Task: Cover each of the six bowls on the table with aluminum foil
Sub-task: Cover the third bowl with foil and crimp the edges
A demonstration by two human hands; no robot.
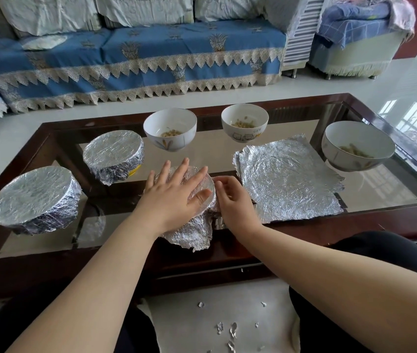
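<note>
1. Head view: my left hand (174,191) lies flat, fingers straight and spread, pressing the foil (194,233) down on the middle bowl (208,186) at the near edge of the glass table (291,233).
2. My right hand (230,197), fingers curled, pinches foil at that bowl's right side.
3. Two wrapped bowls (34,200) (113,152) sit left.
4. Three open bowls (170,128) (244,124) (357,145) hold food, far and right.
5. Spare foil sheets (288,178) lie flat just right of my hands.
6. Foil scraps (230,329) on floor.

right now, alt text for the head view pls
Left hand presses flat on a foil-draped bowl while the right hand tucks its edge. Two wrapped bowls sit left, three open bowls and spare foil behind.
</note>
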